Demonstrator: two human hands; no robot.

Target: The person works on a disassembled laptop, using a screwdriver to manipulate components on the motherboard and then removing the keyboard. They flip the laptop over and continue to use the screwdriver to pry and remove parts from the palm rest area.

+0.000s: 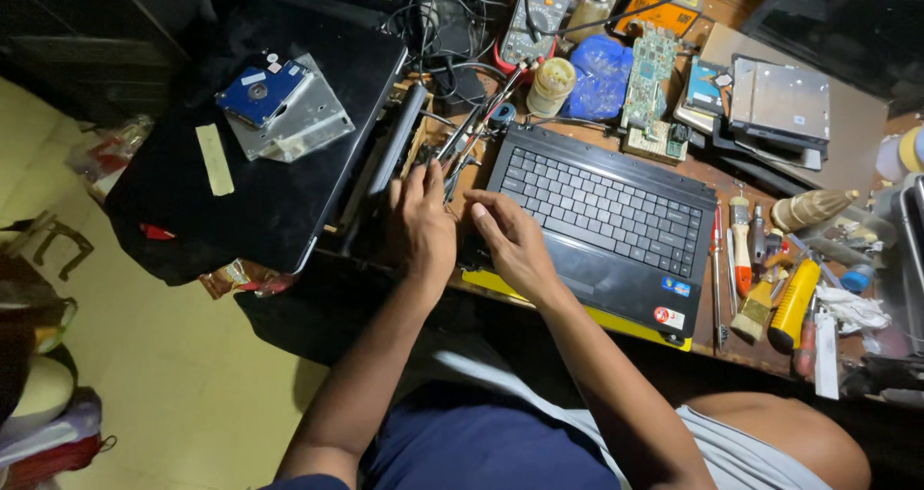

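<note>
A black laptop base [626, 259] with its keyboard [606, 206] lies on the cluttered workbench, resting on something yellow. My right hand [512, 243] presses on the base's left front corner, fingers bent, and I cannot see anything in it. My left hand [426, 222] lies flat just left of the base, fingers stretched toward a bundle of tweezers and probes [467, 139]. The laptop's left edge is hidden under both hands.
A closed black laptop [279, 192] at left carries two hard drives [284, 105] and a tape strip. Behind are a multimeter [534, 18], a small jar [551, 84], a blue bag, a green circuit board [650, 76] and an optical drive [780, 100]. Screwdrivers, a brush and a yellow tool [794, 302] lie at right.
</note>
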